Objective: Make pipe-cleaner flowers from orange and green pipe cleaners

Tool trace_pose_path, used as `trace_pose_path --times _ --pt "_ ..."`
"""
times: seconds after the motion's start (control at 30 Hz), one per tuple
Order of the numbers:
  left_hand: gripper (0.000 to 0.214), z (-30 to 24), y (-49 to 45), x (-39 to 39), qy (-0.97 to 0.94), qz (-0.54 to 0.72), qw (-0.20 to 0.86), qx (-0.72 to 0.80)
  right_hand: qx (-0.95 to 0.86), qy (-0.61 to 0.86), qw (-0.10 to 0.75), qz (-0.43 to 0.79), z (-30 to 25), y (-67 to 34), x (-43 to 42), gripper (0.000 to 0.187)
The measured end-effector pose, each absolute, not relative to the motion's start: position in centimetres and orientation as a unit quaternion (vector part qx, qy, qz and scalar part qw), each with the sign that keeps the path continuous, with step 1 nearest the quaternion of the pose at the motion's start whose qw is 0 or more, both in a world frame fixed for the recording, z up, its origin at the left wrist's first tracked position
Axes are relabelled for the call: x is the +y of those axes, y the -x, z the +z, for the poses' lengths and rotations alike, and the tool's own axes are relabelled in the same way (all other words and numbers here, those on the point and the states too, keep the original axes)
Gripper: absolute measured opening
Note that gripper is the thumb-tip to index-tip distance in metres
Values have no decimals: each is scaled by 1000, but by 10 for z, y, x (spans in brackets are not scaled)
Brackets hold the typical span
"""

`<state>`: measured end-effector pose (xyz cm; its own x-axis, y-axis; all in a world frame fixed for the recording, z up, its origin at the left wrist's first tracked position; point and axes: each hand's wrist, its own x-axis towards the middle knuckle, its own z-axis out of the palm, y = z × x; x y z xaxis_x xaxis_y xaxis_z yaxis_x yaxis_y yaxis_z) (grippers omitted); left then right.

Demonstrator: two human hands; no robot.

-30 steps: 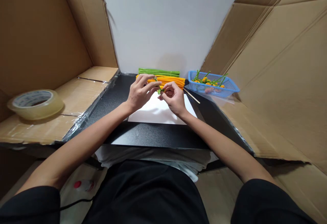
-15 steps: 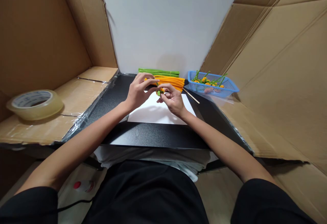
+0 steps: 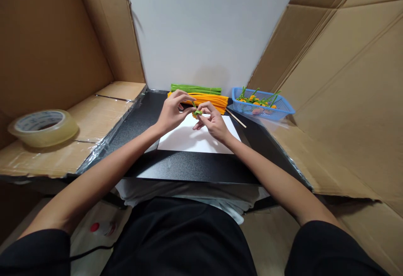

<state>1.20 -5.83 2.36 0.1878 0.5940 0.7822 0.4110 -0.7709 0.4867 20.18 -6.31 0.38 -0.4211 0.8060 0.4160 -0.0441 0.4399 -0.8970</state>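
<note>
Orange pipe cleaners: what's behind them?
A green bundle lies behind, then the white wall. The left hand covers part of the orange bundle, so that stretch cannot be seen.

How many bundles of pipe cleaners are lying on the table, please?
2: a green pipe-cleaner bundle at the back, and an orange pipe-cleaner bundle directly in front of it.
</note>
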Motion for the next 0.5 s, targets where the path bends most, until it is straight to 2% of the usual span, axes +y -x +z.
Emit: trace_pose_path --times 0.17,0.27,0.5 --pt "44 19 -20 -58 -673 561 339 343 -692 256 446 507 5 -201 -63 45" --pt "43 18 -24 -57 -630 543 453 320 -674 256 461 518 3 -199 -62 44" --pt "40 18 -24 -57 -602 539 504 305 -675 273 470 500 2 -200 -59 41"
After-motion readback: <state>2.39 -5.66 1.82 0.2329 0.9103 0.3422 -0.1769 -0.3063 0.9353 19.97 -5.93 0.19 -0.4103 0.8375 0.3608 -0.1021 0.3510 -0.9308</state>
